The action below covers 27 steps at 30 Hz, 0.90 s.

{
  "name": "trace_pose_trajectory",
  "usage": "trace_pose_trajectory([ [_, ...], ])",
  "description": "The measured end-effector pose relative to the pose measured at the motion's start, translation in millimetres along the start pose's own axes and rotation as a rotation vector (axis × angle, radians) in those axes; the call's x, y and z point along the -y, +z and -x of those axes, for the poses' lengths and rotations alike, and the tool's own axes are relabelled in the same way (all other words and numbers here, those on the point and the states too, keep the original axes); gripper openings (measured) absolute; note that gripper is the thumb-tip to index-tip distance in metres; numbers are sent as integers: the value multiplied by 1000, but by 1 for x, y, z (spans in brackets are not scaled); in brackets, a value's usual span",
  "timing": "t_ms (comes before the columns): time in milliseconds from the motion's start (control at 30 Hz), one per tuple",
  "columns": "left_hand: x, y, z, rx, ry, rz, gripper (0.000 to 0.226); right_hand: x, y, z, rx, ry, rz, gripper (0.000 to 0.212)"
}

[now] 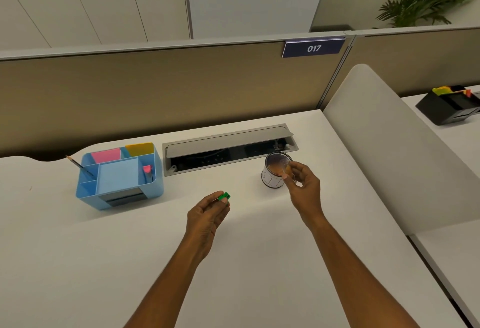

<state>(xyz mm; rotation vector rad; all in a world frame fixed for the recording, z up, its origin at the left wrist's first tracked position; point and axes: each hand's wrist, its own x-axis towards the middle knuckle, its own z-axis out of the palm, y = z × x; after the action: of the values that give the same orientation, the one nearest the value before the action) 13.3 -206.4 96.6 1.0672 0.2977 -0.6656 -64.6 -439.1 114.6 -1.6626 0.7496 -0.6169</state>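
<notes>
A blue plastic organiser (88, 197) with boxy compartments stands at the left of the smooth white desk (130, 262), well apart from the work. The left hand (206, 216) pinches a small hard green block (224, 196) between thumb and fingertips, just above the desk. Further right a round white tub (271, 180) stands upright; the right hand (304, 190) pinches what looks like a thin clear lid (281, 164) at its rim. Best to hold the lid aside, then release the block low over the mouth

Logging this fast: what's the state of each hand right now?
Left hand: pinches a small green block.
Right hand: holds a clear round piece at the white jar; cannot tell what it is.
</notes>
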Motion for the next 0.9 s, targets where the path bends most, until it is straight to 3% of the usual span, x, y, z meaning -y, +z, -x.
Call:
trace_pose_trajectory([
  [167, 8, -7, -11, -15, -16, 4, 23, -10, -1, -18, -32, -36, 210, 49],
  [300, 10, -4, -16, -9, -22, 3, 25, -13, -2, -31, 56, -66, 449, 72],
  [367, 11, -3, -18, -6, -29, 9, 24, -14, -3, -37, 102, -117, 593, 65],
  [433, 12, -3, -20, -5, -31, 7, 22, -13, -6, -43, 126, -185, 742, 40],
  [500, 13, -4, -22, -6, -33, 5, 20, -11, -6, -46, 159, -224, 840, 31],
  [667, 16, -9, -26, -10, -37, 3, 20, -4, -2, -55, 205, -157, 884, 65],
  [800, 18, -14, -28, -25, -41, 6, 20, -3, -6, -58, 248, -277, 1017, 32],
  [900, 18, -15, -29, -25, -46, 16, 20, 1, -5, -60, 242, -244, 972, 53],
])
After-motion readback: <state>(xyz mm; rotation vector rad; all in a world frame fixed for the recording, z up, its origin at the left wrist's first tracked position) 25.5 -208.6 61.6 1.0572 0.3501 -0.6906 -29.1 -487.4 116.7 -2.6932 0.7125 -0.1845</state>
